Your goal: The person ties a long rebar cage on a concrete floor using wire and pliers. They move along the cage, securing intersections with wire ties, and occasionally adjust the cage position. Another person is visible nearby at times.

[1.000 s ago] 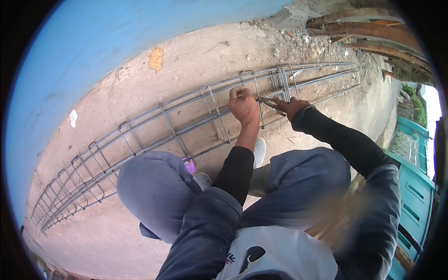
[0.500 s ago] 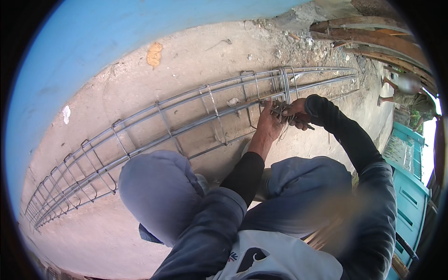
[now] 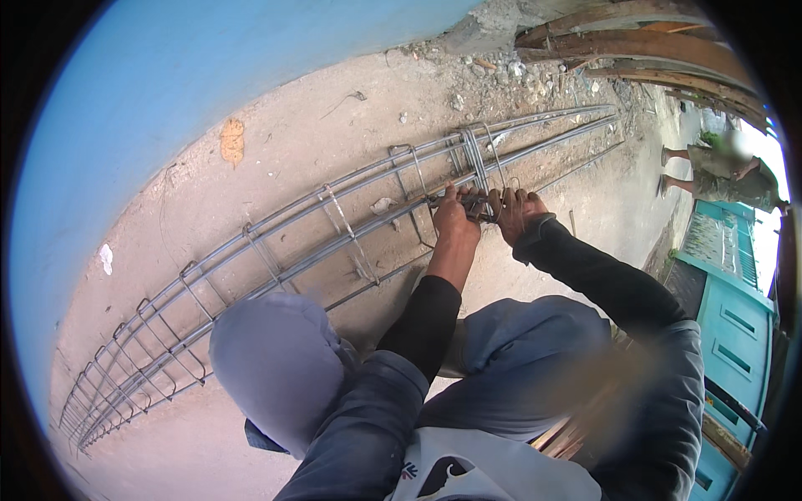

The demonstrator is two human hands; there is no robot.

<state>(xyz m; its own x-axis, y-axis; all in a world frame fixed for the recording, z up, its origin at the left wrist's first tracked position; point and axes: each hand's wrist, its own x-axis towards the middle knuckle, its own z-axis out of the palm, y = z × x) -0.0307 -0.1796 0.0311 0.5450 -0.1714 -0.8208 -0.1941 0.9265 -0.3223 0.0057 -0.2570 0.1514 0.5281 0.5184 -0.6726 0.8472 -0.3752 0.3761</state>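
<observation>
A long cage of steel reinforcing bars (image 3: 301, 267) with bent square stirrups lies on the ground, running from the lower left to the upper right. Several stirrups are bunched together (image 3: 474, 159) near its right part. Just below this bunch my left hand (image 3: 455, 219) is closed at the near bars, around something dark and metallic that I cannot make out. Close beside it on the right, my right hand (image 3: 520, 215) has its fingers curled down at the same spot. Thin wire shows by its fingers; what it grips is mostly hidden.
A blue wall (image 3: 167, 75) borders the ground beyond the cage. Rubble (image 3: 501, 75) and wooden beams (image 3: 635, 50) lie at the upper right. Another person (image 3: 727, 175) stands at the right, near a turquoise gate (image 3: 735, 334). A dry leaf (image 3: 232, 140) lies near the wall.
My view has shifted, so the cage appears lower and further left. My right hand has turned, its fingers now curled over the bars, and the dark metal piece beneath it no longer sticks out.
</observation>
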